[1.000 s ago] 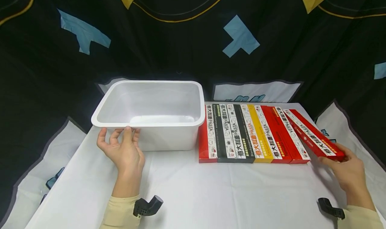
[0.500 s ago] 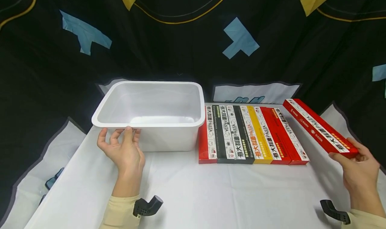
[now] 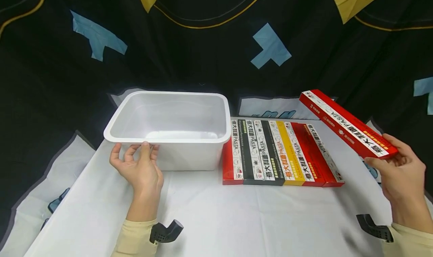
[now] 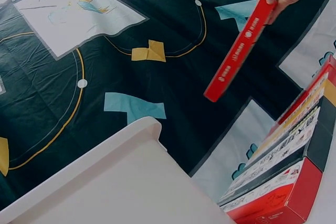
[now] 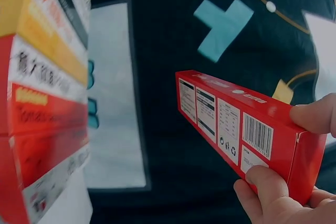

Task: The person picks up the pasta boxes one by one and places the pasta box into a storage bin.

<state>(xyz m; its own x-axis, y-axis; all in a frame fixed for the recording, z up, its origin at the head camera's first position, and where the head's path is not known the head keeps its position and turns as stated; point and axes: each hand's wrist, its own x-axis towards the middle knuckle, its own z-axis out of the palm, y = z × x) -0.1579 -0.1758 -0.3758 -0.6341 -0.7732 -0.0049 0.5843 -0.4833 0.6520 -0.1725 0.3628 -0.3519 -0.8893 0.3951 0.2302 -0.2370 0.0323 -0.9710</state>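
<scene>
A red pasta box (image 3: 348,123) is raised above the table's right side, with its far end tilted up. My right hand (image 3: 402,170) grips its near end; in the right wrist view, the thumb (image 5: 315,116) is on one side and fingers (image 5: 268,184) are on the barcode side. My left hand (image 3: 140,170) holds the front rim of a white plastic tub (image 3: 189,153), fingertips right at the lip. The tub's visible interior is bare. Beside it, several red, black and yellow pasta boxes (image 3: 282,151) lie in a row.
The table (image 3: 257,219) has a white cover. Behind it hangs a black cloth (image 3: 203,57) with blue and yellow patches. The row of boxes stands close against the tub's right side.
My right hand has lifted the red pasta box off the right end of the row, first rightward and then up and back. My left hand stays at the tub's rim.
</scene>
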